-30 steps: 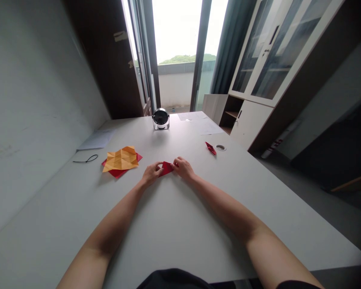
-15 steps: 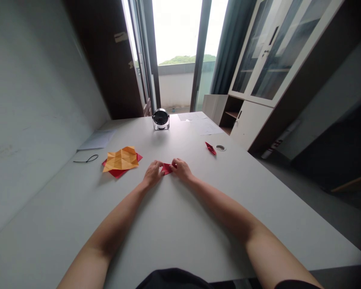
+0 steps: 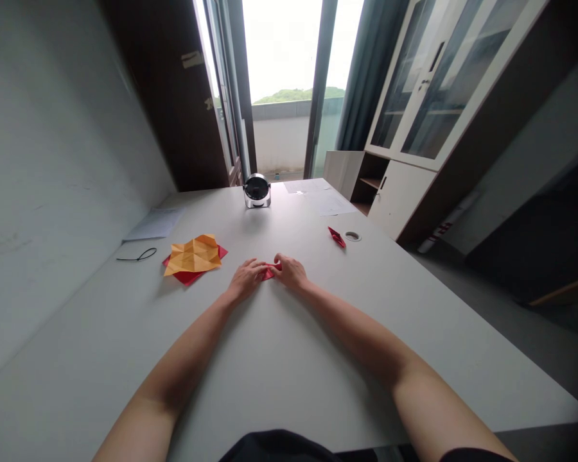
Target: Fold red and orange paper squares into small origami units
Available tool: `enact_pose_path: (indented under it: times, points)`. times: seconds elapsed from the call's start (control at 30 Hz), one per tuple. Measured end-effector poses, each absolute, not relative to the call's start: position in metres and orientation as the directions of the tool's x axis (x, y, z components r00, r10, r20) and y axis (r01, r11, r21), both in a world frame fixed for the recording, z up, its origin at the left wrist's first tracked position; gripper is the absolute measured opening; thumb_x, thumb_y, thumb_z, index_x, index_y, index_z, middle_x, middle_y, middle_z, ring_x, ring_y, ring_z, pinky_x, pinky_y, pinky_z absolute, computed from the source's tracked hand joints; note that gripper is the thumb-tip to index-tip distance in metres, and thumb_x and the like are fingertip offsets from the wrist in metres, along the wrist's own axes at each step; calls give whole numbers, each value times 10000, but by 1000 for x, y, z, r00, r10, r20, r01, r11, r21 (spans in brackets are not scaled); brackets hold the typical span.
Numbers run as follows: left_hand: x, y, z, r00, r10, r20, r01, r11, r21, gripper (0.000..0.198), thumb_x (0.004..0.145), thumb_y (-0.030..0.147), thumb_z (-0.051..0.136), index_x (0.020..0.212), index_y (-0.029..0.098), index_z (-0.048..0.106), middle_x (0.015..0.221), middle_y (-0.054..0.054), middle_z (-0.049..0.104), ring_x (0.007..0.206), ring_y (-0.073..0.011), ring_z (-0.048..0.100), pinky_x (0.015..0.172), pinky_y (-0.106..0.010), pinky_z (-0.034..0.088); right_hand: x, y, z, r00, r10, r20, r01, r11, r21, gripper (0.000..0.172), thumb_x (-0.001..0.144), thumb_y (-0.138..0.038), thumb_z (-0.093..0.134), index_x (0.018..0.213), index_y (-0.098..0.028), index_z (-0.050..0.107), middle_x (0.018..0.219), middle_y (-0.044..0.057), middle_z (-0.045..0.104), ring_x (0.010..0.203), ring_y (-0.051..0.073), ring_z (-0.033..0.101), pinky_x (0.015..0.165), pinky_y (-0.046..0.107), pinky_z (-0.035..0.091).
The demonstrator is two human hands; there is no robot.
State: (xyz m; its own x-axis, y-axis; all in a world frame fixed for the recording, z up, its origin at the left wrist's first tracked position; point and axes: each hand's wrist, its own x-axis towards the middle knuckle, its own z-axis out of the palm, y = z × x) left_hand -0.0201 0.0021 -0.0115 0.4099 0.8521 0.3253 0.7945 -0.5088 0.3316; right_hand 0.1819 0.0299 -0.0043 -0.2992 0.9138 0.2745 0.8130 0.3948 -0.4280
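Between my two hands, low on the white table, is a small folded red paper [image 3: 268,274]. My left hand [image 3: 246,278] has its fingers on the paper's left side, covering much of it. My right hand [image 3: 289,272] pinches the right side, thumb and forefinger close together. Only a little of the red shows between the fingertips. To the left lies a creased orange sheet [image 3: 193,255] on top of a red sheet [image 3: 189,278]. Off to the right sits another folded red paper piece [image 3: 336,237], shaped like a small boat.
A round black device on a silver stand [image 3: 257,190] stands at the table's far end. A black cable tie [image 3: 137,255] and white papers [image 3: 155,224] lie by the left wall. A round cable hole [image 3: 353,236] is beside the boat-shaped piece. More papers [image 3: 334,204] rest at the far right.
My left fingers have shifted right and stretched further over the red paper. My right fingertips have drawn closer together, and less of the paper shows.
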Motion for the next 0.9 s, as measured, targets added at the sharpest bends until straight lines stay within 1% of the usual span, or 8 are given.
enact_pose_path:
  times: [0.07,0.2,0.33,0.53,0.67,0.77,0.83,0.9]
  points:
    - [-22,2,-11,420,850,317,784,-516,345,347,940,257,504,1244,317,660,1339,1,621,1332,-260,450,1142,-463,356,183,31,-5,-336,899,281,788,432,-439,271,873,-425,657,1066,-248,592,948,28,702,821,180,616,672,254,354]
    - [-22,0,-7,415,860,296,790,-502,352,342,937,287,514,1240,326,668,1350,11,617,1329,-275,459,1130,-462,372,188,32,-3,-430,862,269,729,507,-461,276,837,-366,708,1061,-247,599,969,22,689,818,163,616,683,240,373]
    - [-22,0,-5,406,870,279,809,-484,333,353,926,274,522,1246,313,666,1350,10,618,1322,-268,465,1135,-445,369,190,32,-1,-449,854,263,714,520,-469,293,815,-367,733,1049,-243,608,968,26,681,813,159,612,685,237,384]
    - [-23,0,-4,434,851,296,786,-518,338,349,916,272,520,1227,315,671,1353,5,616,1319,-274,466,1142,-453,346,197,41,0,-426,880,211,729,472,-495,167,844,-247,668,1009,-253,645,872,-2,695,753,144,595,669,233,377]
    - [-23,-1,-2,447,843,299,776,-532,339,343,912,273,518,1217,297,672,1352,-8,615,1316,-270,470,1150,-450,331,208,51,1,-412,895,169,729,436,-527,106,872,-259,628,970,-242,665,797,-13,686,696,132,581,642,226,371]
    - [-24,-1,-1,441,847,297,775,-527,350,336,901,278,538,1207,296,675,1354,-5,613,1309,-251,480,1163,-423,318,209,49,2,-387,903,186,741,425,-520,90,894,-266,601,952,-237,663,816,-6,681,707,134,585,654,229,380]
    - [-24,-1,-2,440,848,295,771,-525,361,339,901,281,544,1215,302,671,1357,4,611,1307,-241,484,1166,-410,315,205,44,2,-384,893,236,742,450,-496,133,905,-330,608,986,-236,656,866,12,677,737,142,591,681,238,392]
    - [-24,0,-3,441,847,297,765,-528,369,343,905,290,546,1226,311,665,1360,8,609,1302,-237,491,1166,-402,317,199,38,1,-408,865,292,737,501,-455,241,882,-422,651,1035,-236,649,930,38,666,807,161,599,720,249,404]
